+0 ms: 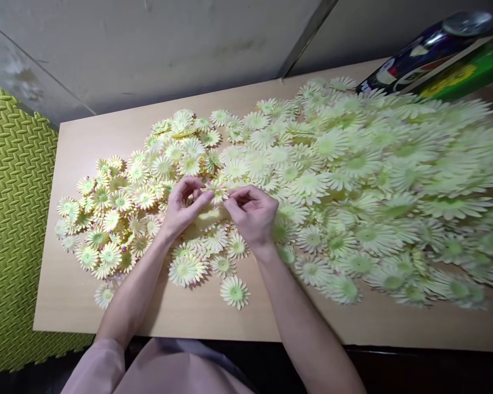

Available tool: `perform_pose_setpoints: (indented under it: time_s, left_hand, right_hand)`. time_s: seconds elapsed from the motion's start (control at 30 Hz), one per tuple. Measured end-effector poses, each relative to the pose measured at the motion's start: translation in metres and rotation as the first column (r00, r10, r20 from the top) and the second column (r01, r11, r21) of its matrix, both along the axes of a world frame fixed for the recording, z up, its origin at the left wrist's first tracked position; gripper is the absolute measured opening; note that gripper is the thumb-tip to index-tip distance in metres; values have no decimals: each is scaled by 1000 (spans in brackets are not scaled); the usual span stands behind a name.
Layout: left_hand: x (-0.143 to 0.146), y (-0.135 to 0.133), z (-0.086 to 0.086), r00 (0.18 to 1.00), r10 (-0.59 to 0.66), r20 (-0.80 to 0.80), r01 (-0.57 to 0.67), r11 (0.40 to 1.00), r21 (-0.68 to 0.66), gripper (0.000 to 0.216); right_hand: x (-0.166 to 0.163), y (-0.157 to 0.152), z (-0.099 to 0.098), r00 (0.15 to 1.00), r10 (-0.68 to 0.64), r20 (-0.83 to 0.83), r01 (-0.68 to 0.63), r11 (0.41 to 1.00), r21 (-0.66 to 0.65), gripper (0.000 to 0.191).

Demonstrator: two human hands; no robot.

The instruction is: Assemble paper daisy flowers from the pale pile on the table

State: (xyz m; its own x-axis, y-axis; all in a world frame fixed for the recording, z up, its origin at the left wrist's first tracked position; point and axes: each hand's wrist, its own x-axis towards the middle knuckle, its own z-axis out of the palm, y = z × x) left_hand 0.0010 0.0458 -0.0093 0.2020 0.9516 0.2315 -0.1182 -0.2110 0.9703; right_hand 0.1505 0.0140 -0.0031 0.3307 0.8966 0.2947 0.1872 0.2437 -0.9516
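Note:
Between my two hands, just above the table, is a pale yellow artificial flower (216, 191) with narrow petals. My left hand (184, 203) pinches its left edge between thumb and fingers. At the opposite edge, my right hand (253, 212) is closed with its fingertips on the petals. Many similar flower heads, cream to light green with some pinkish petal tips, lie in heaps around both hands. One single flower (235, 292) rests apart near the table's front edge. A small overlapping cluster (188, 269) sits below my hands.
The wooden table (205, 320) stands against a grey wall (181, 49). A dark blue can-shaped container (423, 52) and a green package (468, 68) are at the back right. Green textured foam matting (16, 230) borders the left side. Flower heaps (361, 164) spread across the right.

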Motion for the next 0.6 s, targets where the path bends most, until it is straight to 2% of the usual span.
perform_pose_setpoints:
  time_s: [0.1, 0.23, 0.37, 0.47, 0.6]
  left_hand:
    - [2, -1, 2, 993, -27, -111, 37, 995, 91, 27]
    - [2, 0, 1, 992, -43, -122, 53, 995, 80, 26]
    - [-1, 3, -2, 998, -51, -32, 52, 998, 21, 26]
    - [-4, 4, -3, 998, -47, 50, 50, 997, -66, 27]
    - [-6, 3, -1, 984, -91, 152, 123, 969, -213, 29]
  right_hand:
    - [2, -2, 1, 997, 75, -27, -75, 997, 1, 13]
    - [5, -3, 2, 968, 236, -86, -238, 971, -13, 10]
    - [6, -3, 1, 930, 331, -157, -336, 942, -4, 6]
    - [8, -2, 0, 925, 327, -194, -333, 943, -2, 2]
    - [11, -2, -1, 932, 328, -151, -341, 938, -66, 5]
